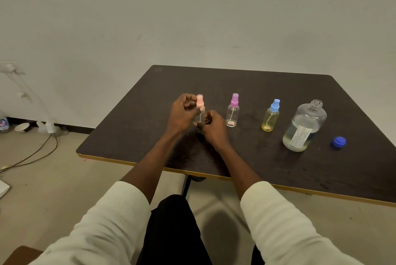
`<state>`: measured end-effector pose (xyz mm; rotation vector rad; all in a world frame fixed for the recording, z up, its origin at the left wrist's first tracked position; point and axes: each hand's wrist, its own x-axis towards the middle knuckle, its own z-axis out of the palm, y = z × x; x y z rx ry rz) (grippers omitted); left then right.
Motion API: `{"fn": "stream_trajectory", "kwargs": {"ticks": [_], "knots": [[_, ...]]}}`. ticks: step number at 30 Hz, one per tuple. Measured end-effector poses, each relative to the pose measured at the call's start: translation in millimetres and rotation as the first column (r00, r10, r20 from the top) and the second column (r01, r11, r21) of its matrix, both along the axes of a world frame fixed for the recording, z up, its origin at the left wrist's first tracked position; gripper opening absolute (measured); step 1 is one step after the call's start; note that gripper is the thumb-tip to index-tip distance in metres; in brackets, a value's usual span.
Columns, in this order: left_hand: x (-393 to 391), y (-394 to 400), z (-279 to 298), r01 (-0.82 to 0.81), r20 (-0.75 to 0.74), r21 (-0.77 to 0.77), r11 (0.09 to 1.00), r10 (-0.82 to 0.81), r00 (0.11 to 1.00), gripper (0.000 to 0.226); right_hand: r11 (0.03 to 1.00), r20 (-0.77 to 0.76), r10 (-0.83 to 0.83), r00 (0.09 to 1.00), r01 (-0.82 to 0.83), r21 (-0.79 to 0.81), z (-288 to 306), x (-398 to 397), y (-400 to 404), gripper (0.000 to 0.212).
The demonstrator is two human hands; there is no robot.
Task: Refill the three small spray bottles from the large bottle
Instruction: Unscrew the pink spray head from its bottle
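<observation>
Pink bottle [200, 112] held upright over the desk [257, 84], left of the row, long axis vertical. Left hand [182, 112] pinches the pink spray cap [199, 102] at the top; right hand [212, 125] curls round the clear body low down, near its base. Both hands on it, so neither is nearer; left sits higher, right lower and closer to me. Forearms converge from near edge, wrists slightly bent in.

Likely step: unscrewing the cap, a twist about the vertical axis, left turning, right bracing. Body looks empty or near it, hard to tell behind the fingers.

Right of it in a line: purple bottle [232, 112], looks empty, capped; blue bottle [271, 117], yellowish liquid, capped; big bottle [304, 125] open, part full; its blue lid [338, 141] on desk far right. Big bottle lies well to the right, right hand's side for the pour.
</observation>
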<state>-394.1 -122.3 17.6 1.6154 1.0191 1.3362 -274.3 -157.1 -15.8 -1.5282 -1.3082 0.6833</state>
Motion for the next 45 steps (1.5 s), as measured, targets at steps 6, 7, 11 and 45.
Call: {"fn": "stream_trajectory", "kwargs": {"ticks": [6, 7, 11, 45], "knots": [[7, 3, 17, -0.155, 0.208, 0.011, 0.988, 0.149, 0.967, 0.028, 1.0, -0.033, 0.0, 0.999, -0.001, -0.002, 1, 0, 0, 0.025], [8, 4, 21, -0.168, 0.241, -0.003, 0.986, 0.163, 0.957, 0.026, 1.0, -0.031, -0.002, 1.0, 0.002, 0.001, 1, 1, 0, 0.026], [7, 14, 36, -0.238, 0.406, -0.094, 0.967, 0.256, 0.877, 0.019, 1.0, -0.04, -0.006, 0.999, 0.006, 0.013, -1, 1, 1, 0.027], [-47, 37, -27, -0.575, -0.527, 0.097, 0.812, 0.532, 0.663, 0.018, 1.0, 0.028, -0.011, 1.0, 0.011, 0.022, 1, 0, 1, 0.024]]}}
